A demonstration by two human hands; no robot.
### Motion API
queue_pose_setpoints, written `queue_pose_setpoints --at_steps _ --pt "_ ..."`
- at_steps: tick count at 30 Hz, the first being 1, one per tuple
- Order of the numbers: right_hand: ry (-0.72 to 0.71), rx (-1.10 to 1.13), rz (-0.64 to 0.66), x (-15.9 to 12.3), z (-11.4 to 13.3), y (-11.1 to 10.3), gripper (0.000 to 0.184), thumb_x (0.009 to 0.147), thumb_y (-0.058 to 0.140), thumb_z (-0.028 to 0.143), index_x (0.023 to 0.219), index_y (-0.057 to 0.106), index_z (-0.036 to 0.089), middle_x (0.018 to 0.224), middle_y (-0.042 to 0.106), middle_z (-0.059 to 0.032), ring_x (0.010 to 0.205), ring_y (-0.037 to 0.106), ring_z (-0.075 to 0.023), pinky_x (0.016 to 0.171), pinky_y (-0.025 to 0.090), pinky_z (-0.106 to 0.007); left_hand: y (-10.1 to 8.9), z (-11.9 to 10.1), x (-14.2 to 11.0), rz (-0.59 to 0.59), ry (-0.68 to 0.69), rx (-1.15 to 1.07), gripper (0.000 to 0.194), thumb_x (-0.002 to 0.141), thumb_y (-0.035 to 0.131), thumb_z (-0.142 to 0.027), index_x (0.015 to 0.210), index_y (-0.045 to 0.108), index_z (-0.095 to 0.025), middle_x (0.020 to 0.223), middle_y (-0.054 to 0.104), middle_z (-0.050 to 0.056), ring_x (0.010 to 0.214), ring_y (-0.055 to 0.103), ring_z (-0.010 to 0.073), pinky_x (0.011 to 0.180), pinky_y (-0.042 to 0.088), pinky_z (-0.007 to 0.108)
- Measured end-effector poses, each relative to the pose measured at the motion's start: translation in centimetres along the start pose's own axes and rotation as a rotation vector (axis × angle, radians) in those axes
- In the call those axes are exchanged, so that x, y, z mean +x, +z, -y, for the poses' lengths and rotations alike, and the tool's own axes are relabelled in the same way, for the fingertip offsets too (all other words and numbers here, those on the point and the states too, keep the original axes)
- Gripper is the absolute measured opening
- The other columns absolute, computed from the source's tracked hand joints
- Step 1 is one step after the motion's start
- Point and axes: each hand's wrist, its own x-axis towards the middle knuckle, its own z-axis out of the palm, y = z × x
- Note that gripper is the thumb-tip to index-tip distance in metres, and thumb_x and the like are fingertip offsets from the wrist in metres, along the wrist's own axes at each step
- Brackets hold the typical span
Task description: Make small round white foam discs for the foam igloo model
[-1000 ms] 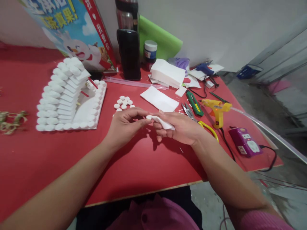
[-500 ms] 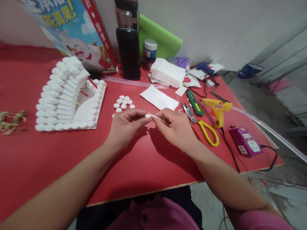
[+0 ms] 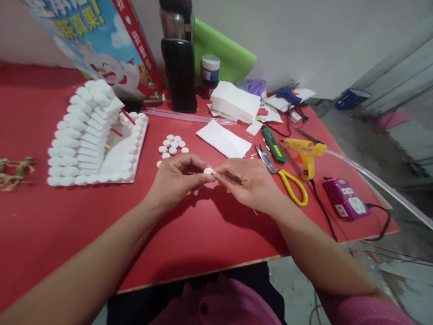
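While the left hand (image 3: pixel 179 180) pinches a small white disc (image 3: pixel 208 171) between thumb and fingers, the right hand (image 3: pixel 241 180) closes its fingertips on the disc's right edge. Both grips are closed, and the disc sits between them near the middle of the frame, above the red table (image 3: pixel 203 239). Just up and left of the hands, a cluster of loose discs (image 3: pixel 173 144) lies on the table, some touching. A white sheet (image 3: pixel 225 139) lies flat above the right hand.

Among the containers, a jar (image 3: pixel 210 70) with a white lid and blue label stands upright at upper centre; its contents cannot be told. To its left rises a bottle (image 3: pixel 173 25), partly hidden by an upright black slab (image 3: pixel 179 76); what the bottle holds is also unclear. A carton (image 3: pixel 131 58) printed with a cartoon stands at upper left, its inside out of sight. At upper right, a blue bucket (image 3: pixel 352 98) lies tipped on the floor, its inside too dim to read.

On the left side, a white model (image 3: pixel 91 140) edged with similar discs holds two red sticks inside. Right of the hands lie scissors (image 3: pixel 293 186), a green cutter (image 3: pixel 274 145) and a yellow glue gun (image 3: pixel 306 155), a clear rod (image 3: pixel 382 185) running from its rear. A purple socket box (image 3: pixel 347 198) rests at lower right.
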Motion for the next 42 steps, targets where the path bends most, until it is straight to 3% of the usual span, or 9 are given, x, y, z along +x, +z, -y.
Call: queue_pose_setpoints --at_steps 6,11,17,23,26,31,38,42 --pt "0.029 0.024 -0.01 0.1 0.2 0.0 0.016 0.102 0.06 0.016 0.09 0.069 0.019 0.079 0.075 -0.002 0.071 0.068 -0.014 0.067 0.046 -0.026 0.1 -0.4 -0.2 0.001 -0.041 -0.01 0.021 0.065 0.094 -0.027 0.078 0.081 -0.017 0.063 0.07 0.0 0.043 0.062 0.0148 0.036 0.057 0.027" --pt "0.041 0.123 0.065 0.4 -0.1 -0.7 0.019 0.101 0.061 0.014 0.085 0.07 0.019 0.076 0.074 0.001 0.066 0.065 -0.0107 0.067 0.045 -0.024 0.4 -0.9 -0.3 0.026 -0.118 0.023 0.019 0.064 0.092 -0.026 0.075 0.08 -0.016 0.059 0.072 0.001 0.042 0.064 0.016 0.036 0.056 0.025" --pt "0.145 0.073 0.096 0.5 -0.2 -0.7 0.025 0.1 0.064 0.027 0.078 0.071 0.018 0.069 0.069 0.0009 0.061 0.058 -0.0111 0.062 0.039 -0.026 1.1 -1.1 -0.7 0.004 -0.155 0.044 0.017 0.064 0.09 -0.026 0.073 0.079 -0.015 0.052 0.068 0.001 0.042 0.065 0.0176 0.039 0.059 0.027" --pt "0.201 0.023 0.044 0.7 -0.3 -0.6 0.021 0.099 0.061 0.024 0.081 0.072 0.018 0.074 0.073 -0.0013 0.064 0.06 -0.0126 0.065 0.041 -0.027 1.1 -0.9 -0.6 0.054 -0.075 -0.013 0.023 0.078 0.084 -0.033 0.092 0.082 -0.014 0.073 0.079 0.007 0.064 0.078 0.0237 0.056 0.067 0.033" --pt "0.217 0.076 0.048 0.7 -0.4 -0.9 0.019 0.099 0.063 0.022 0.083 0.072 0.017 0.074 0.073 -0.0012 0.064 0.061 -0.0122 0.065 0.041 -0.026 0.9 -0.8 -0.6 0.058 -0.065 -0.031 0.022 0.079 0.084 -0.032 0.092 0.082 -0.014 0.073 0.08 0.007 0.065 0.078 0.024 0.058 0.067 0.034" --pt "0.179 0.048 0.035 0.7 -0.2 -0.8 0.018 0.1 0.06 0.022 0.085 0.07 0.018 0.074 0.071 -0.0007 0.065 0.06 -0.0127 0.066 0.042 -0.026 1.3 -0.7 -0.7 0.005 -0.032 -0.022 0.018 0.08 0.083 -0.028 0.09 0.081 -0.014 0.071 0.079 0.006 0.062 0.077 0.0231 0.057 0.067 0.033" --pt "0.092 -0.222 0.047 0.2 0.2 0.4 0.018 0.1 0.051 0.021 0.089 0.065 0.018 0.081 0.073 -0.0075 0.072 0.062 -0.0186 0.067 0.04 -0.031 2.4 0.0 -1.3 -0.167 0.082 0.009 0.009 0.08 0.081 -0.024 0.086 0.082 -0.017 0.079 0.081 0.003 0.068 0.078 0.019 0.071 0.067 0.03" --pt "0.075 -0.191 0.064 0.1 0.1 0.4 0.02 0.103 0.049 0.021 0.09 0.064 0.019 0.084 0.074 -0.0077 0.076 0.065 -0.0191 0.07 0.043 -0.031 2.2 0.1 -1.3 -0.162 0.089 0.012 0.014 0.081 0.082 -0.026 0.091 0.083 -0.017 0.079 0.081 0.003 0.067 0.077 0.0185 0.071 0.067 0.03"
